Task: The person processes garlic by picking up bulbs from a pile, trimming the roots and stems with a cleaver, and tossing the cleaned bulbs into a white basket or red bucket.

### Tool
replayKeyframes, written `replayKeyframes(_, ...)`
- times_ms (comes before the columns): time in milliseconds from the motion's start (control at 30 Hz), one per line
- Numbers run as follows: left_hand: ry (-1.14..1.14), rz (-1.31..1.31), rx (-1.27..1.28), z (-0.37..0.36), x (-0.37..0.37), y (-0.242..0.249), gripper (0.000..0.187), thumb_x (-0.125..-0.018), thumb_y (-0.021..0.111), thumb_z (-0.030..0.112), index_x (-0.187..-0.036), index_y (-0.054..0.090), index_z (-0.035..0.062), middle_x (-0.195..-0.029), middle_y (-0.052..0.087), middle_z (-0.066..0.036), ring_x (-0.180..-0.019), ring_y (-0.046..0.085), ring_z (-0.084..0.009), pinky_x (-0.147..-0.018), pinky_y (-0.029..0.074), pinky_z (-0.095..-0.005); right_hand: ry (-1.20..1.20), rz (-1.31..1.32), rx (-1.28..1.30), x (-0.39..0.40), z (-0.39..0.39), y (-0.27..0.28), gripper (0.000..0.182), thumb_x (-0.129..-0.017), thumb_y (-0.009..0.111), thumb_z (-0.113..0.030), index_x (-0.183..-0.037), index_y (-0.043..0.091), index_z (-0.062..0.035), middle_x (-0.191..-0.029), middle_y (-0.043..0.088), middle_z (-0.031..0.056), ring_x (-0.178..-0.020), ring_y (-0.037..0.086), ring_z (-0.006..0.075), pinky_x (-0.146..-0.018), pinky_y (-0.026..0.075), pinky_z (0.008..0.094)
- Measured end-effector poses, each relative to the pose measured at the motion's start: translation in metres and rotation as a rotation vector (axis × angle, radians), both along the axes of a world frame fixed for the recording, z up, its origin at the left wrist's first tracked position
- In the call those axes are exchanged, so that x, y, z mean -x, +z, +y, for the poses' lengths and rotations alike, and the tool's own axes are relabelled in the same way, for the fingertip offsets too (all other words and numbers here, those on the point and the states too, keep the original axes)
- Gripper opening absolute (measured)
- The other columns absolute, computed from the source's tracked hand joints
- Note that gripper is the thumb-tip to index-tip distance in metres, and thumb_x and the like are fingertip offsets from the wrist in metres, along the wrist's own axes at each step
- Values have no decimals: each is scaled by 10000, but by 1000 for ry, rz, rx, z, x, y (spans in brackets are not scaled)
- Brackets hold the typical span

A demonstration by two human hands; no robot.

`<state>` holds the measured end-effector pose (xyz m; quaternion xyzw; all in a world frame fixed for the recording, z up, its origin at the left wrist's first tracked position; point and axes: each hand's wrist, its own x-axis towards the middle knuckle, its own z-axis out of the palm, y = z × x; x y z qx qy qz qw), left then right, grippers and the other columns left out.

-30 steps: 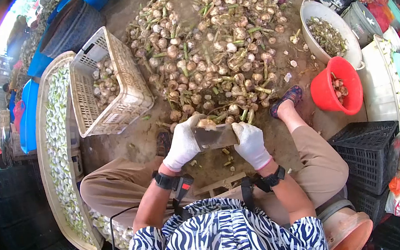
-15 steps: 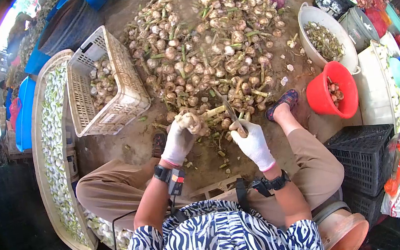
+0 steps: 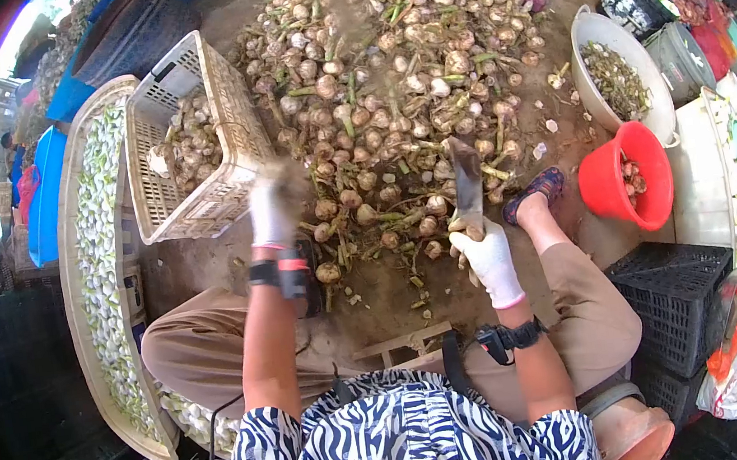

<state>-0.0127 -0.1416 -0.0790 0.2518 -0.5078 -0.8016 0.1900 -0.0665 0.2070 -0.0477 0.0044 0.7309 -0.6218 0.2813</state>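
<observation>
My left hand (image 3: 275, 206), in a white glove, is smeared by motion beside the near right corner of the white plastic crate (image 3: 238, 122); its fingers cannot be made out. Inside the crate lie trimmed garlic bulbs (image 3: 195, 145), with one paler bulb near its left wall. My right hand (image 3: 486, 257), also gloved, is closed around the handle of a broad-bladed knife (image 3: 469, 184), whose blade points away from me. Beyond both hands a large heap of garlic with stalks (image 3: 380, 92) spreads over the ground.
A long tray of pale cloves (image 3: 104, 260) runs down the left. To the right are a red bucket (image 3: 604, 185), a white basin (image 3: 586, 69) holding scraps, and a black crate (image 3: 681, 299). A wooden piece (image 3: 400, 346) lies between my legs.
My left hand has moved left and away from the knife, toward the crate. The stalk that was between the hands is gone from there. The knife now points more straight ahead.
</observation>
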Motion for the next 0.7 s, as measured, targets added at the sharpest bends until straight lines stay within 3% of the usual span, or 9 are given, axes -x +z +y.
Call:
replayKeyframes(33, -262, -384, 541, 23, -4, -14, 223, -903, 612, 232, -1069, 664, 94, -955, 690, -64, -838, 661, -207, -711, 523, -303, -20, -51, 8, 1, -2, 8, 87, -830, 671, -58, -914, 665, -33, -673, 630, 10, -526, 553, 69, -478, 423, 234)
replayKeyframes(67, -211, -393, -173, 51, 0, -42, 221, -938, 594, 177, -1115, 658, 62, -959, 708, -44, -824, 660, -149, -694, 530, -289, -40, -98, 12, 3, -4, 17, 97, -833, 674, -61, -924, 666, -32, -676, 631, 13, -532, 555, 67, -482, 425, 232)
replayKeyframes(133, -71, -524, -552, 77, -2, -155, 360, -919, 601, 141, -1274, 594, 78, -1051, 703, -61, -896, 675, -198, -745, 549, -349, -9, -134, -43, 3, -3, 26, 110, -838, 678, -62, -942, 667, -29, -677, 632, 18, -538, 558, 67, -491, 426, 229)
replayKeyframes(267, -305, -958, 98, 95, 18, -197, 569, -917, 496, -27, -1454, 429, 148, -1190, 662, -159, -1028, 655, -317, -811, 530, -403, -9, -100, -84, 1, 2, 12, 116, -846, 673, -55, -956, 663, -18, -681, 637, 24, -540, 561, 69, -498, 432, 227)
replayKeyframes(333, -795, -1151, 880, 89, 35, -212, 622, -886, 493, -68, -1465, 418, 148, -1156, 663, -183, -1003, 652, -339, -800, 522, -403, -42, -90, -102, 5, 2, 11, 120, -844, 675, -54, -958, 662, -19, -680, 635, 23, -542, 562, 68, -498, 433, 228)
replayKeyframes(367, -403, -950, 1004, 84, 16, -355, 400, -812, 711, 279, -1158, 656, 87, -930, 703, -153, -778, 661, -317, -712, 513, -412, -41, -83, -103, 8, 1, 12, 120, -844, 675, -54, -958, 662, -19, -680, 635, 23, -542, 562, 68, -498, 433, 228)
replayKeyframes(500, -152, -677, 255, 88, 21, -294, 432, -908, 622, 158, -1337, 574, 135, -953, 690, -62, -747, 636, -168, -591, 497, -297, -84, -89, -90, 6, 2, 9, 109, -841, 677, -52, -945, 662, -23, -668, 619, 16, -558, 551, 57, -503, 434, 232)
replayKeyframes(600, -85, -389, -362, 109, 46, -138, 382, -905, 643, 191, -1272, 591, 100, -988, 670, -6, -705, 606, -118, -555, 462, -252, -33, 104, -162, 6, 11, -9, 134, -824, 690, -49, -949, 661, -12, -668, 640, 67, -553, 606, 151, -523, 464, 283)
replayKeyframes(700, -295, -218, -52, 121, 47, -81, 610, -796, 775, 167, -1320, 507, 6, -1169, 643, -69, -1018, 628, -168, -843, 522, -306, 53, 435, -255, 4, 11, -21, 135, -816, 697, -73, -935, 660, -22, -713, 657, 155, -628, 656, 314, -571, 499, 356)
